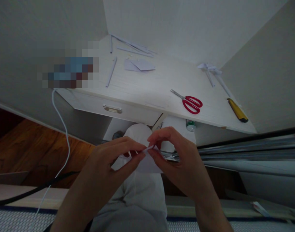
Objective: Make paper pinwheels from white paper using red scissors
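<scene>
Head view: left hand (104,159) and right hand (187,153) pinch thin white paper (148,165), fingertips (141,156) closed, scissors (185,98) lying at one o'clock; uneven pulling could tear or crease the paper.

No text, brand or number can be read. The green band (190,122) on the small jar (191,128) below the desk (147,85) may carry lettering, though it is too small and dim to tell; dark marks (161,126) below the drawer's (135,112) right end are likewise illegible.
</scene>
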Demonstrator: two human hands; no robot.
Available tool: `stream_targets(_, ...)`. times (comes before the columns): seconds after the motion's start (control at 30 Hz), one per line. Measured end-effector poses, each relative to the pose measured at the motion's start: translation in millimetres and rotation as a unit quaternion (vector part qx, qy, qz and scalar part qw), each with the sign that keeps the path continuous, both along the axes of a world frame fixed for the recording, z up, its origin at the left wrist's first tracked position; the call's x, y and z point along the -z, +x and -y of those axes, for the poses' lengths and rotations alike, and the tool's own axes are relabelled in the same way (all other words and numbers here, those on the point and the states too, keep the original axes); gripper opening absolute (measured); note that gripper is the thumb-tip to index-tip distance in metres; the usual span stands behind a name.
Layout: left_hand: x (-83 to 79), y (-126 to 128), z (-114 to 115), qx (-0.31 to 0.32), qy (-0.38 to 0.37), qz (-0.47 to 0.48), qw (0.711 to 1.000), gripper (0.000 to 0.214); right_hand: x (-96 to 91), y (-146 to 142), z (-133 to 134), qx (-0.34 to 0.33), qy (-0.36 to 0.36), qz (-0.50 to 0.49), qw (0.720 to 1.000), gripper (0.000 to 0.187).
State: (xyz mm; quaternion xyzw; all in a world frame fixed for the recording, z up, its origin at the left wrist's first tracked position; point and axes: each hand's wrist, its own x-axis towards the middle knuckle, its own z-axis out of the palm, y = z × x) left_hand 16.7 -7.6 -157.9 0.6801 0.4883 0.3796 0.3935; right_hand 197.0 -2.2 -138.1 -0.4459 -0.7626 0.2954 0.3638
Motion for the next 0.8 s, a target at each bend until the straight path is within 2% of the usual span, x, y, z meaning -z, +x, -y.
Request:
stream_targets(0.13,-1.0,2.7,-0.5,-0.030,-0.023,0.057,0.998,0.014,2.3,-1.4,1.6,0.007,0.021,-0.016,1.000,0.026)
stream_targets(0.33,1.0,8.4,1.8,-0.034,-0.025,0.075,0.996,0.014,1.1,0.3,3.8,-0.014,0.043,-0.026,0.999,0.026)
stream_targets(0.57,-9.0,11.1,8.1,-0.040,-0.021,0.080,0.996,0.018,-1.8,-1.6,6.9,0.015,0.016,-0.049,0.999,0.018)
stream_targets(0.73,-12.2,13.8,8.3,-0.045,-0.021,0.083,0.995,0.019,-1.4,0.2,7.6,0.017,-0.005,-0.076,0.997,0.024)
stream_targets(0.8,-11.6,14.5,7.5,-0.043,-0.016,0.077,0.996,0.019,-2.5,1.4,7.0,0.018,-0.005,-0.069,0.997,0.022)
